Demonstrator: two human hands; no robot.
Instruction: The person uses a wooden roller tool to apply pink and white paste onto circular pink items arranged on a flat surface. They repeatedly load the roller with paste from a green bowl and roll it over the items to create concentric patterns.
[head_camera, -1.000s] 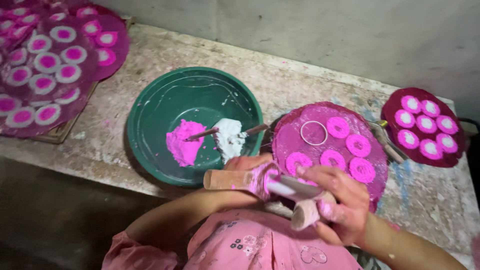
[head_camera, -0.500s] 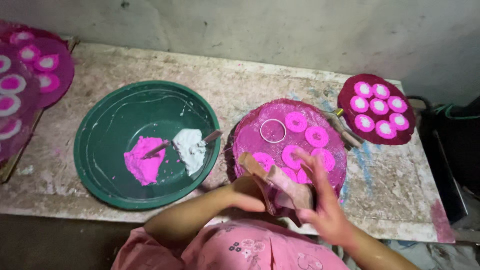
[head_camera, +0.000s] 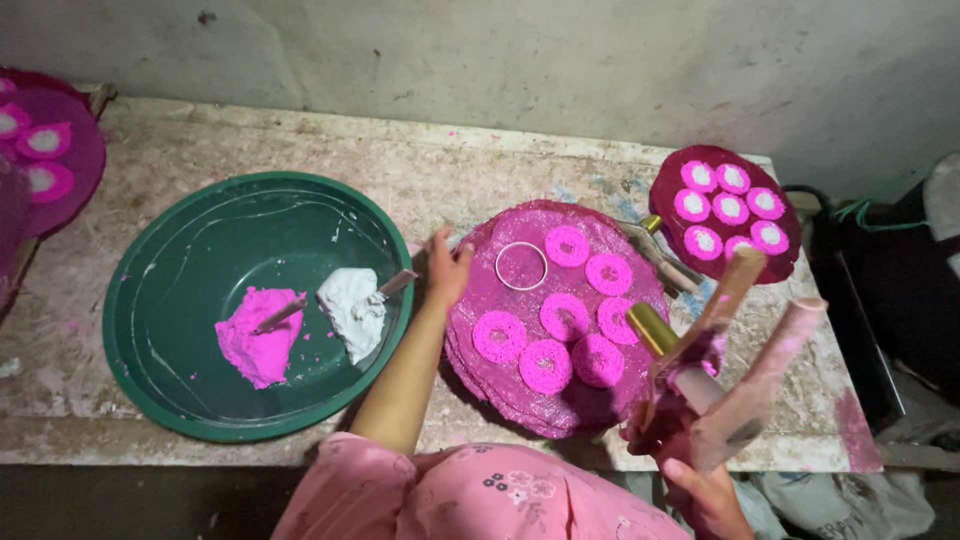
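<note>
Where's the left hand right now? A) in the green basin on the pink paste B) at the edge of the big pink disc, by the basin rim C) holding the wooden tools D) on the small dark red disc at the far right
B: the left hand rests at the left edge of the big pink disc, beside the green basin; the right hand grips the wooden tools.

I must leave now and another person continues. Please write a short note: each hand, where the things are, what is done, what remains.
Left hand: empty, open, touching the edge of the big pink disc.
Right hand: holds a bundle of wooden-handled tools, raised off the bench.
Green basin: pink paste and white paste, a stick in each.
Done: six pink rings on the disc; one metal ring lies unfilled.
Left: their centres have no white, unlike those on the small disc.
</note>
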